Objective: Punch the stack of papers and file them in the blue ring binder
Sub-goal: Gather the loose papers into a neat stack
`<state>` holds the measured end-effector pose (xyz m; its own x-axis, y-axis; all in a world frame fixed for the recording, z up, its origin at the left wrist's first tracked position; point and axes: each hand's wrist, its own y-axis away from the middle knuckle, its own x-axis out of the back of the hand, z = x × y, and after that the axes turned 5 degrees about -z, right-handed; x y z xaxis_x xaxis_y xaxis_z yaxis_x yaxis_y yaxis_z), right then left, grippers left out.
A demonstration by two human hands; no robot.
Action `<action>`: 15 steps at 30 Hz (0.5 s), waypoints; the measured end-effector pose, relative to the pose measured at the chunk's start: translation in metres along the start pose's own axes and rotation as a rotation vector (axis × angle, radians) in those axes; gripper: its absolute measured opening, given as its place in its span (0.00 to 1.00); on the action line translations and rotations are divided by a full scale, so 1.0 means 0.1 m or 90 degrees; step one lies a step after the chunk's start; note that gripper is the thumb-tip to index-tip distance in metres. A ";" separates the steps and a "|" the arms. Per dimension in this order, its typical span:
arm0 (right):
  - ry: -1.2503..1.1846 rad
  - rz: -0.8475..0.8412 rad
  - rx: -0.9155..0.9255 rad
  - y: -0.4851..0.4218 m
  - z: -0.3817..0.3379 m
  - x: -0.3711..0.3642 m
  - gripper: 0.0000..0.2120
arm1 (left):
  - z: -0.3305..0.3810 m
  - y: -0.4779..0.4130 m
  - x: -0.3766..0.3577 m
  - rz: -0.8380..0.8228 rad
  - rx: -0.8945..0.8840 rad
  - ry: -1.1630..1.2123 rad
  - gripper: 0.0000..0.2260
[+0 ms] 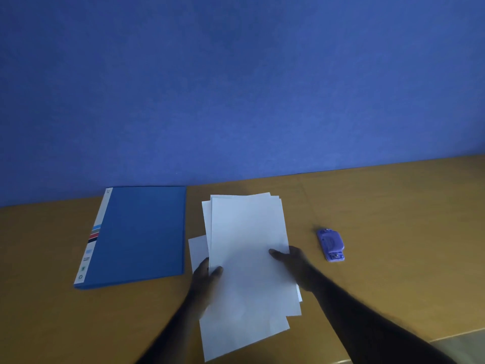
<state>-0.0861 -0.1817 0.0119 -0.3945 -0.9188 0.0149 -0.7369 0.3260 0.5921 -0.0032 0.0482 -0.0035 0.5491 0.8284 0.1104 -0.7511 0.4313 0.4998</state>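
Observation:
A loose, fanned stack of white papers lies in the middle of the table. My left hand grips its left edge, thumb on top. On the right edge my right hand holds the sheets, thumb over the top sheet. The blue ring binder lies closed and flat to the left of the papers, its white spine strip facing left. A small purple hole punch sits on the table to the right, a short way beyond my right hand.
The brown wooden table runs up to a blue wall at the back. Its front edge shows at the lower right.

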 end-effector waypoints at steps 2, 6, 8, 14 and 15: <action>0.000 -0.001 0.020 0.00 -0.02 0.06 0.11 | -0.02 -0.04 -0.02 0.036 -0.018 -0.043 0.08; 0.029 0.056 0.049 0.05 -0.10 0.20 0.08 | -0.23 -0.03 0.03 0.337 0.054 -0.211 0.18; 0.031 0.086 0.063 0.08 -0.11 0.32 0.07 | -0.33 0.01 0.02 0.408 0.168 -0.308 0.32; 0.022 0.129 0.067 0.09 0.00 0.62 0.07 | -0.34 0.09 -0.25 0.391 0.302 -0.509 0.53; 0.020 0.128 0.067 0.11 0.01 0.64 0.06 | -0.35 0.07 -0.28 0.393 0.310 -0.500 0.53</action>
<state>-0.1201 -0.2372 0.0187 -0.5237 -0.8385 0.1505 -0.6987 0.5238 0.4874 -0.0368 0.0401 -0.0329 0.3392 0.3222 0.8838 -0.8461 -0.3061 0.4363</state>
